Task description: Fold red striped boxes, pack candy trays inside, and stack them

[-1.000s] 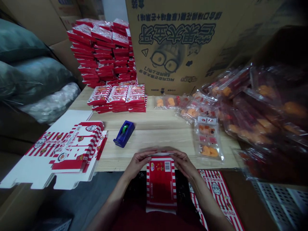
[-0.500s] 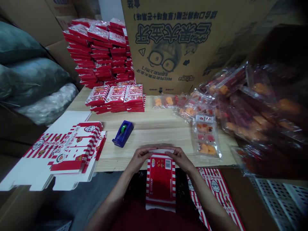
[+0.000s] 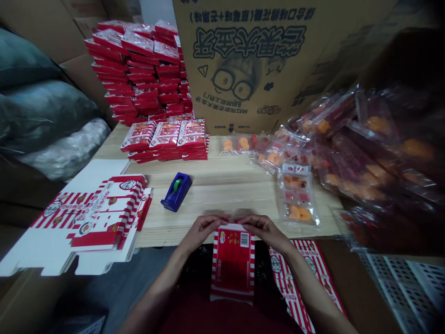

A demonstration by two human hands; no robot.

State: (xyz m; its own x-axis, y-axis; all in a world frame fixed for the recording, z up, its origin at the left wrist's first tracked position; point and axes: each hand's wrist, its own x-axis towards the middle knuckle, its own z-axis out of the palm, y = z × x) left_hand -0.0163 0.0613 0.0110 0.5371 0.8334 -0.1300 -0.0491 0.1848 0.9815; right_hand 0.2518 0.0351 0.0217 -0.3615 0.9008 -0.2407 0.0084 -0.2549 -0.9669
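Note:
A red-and-white striped cardboard box (image 3: 232, 264) is held close to my body at the table's front edge, its printed red panel facing up. My left hand (image 3: 205, 229) pinches the white flap at the box's far end from the left. On the right side of that same flap, my right hand (image 3: 262, 228) closes with thumb and fingers. The box's underside is hidden. Beyond my left hand, a blue tape dispenser (image 3: 176, 192) with a green core stands on the wooden table (image 3: 222, 185). A clear packet of gummy candy (image 3: 297, 195) lies beyond my right hand.
Flat striped box blanks (image 3: 100, 213) are piled at the left. Packed boxes (image 3: 165, 139) stand behind, before a tall red stack (image 3: 139, 74). A big carton (image 3: 243, 65) closes off the back. Many candy packets (image 3: 365, 153) heap at the right. More striped card (image 3: 295, 283) lies below the right forearm.
Both hands stay on the far end of the box and have shifted slightly. Its white end flap shows less than before. The whole view has moved a little.

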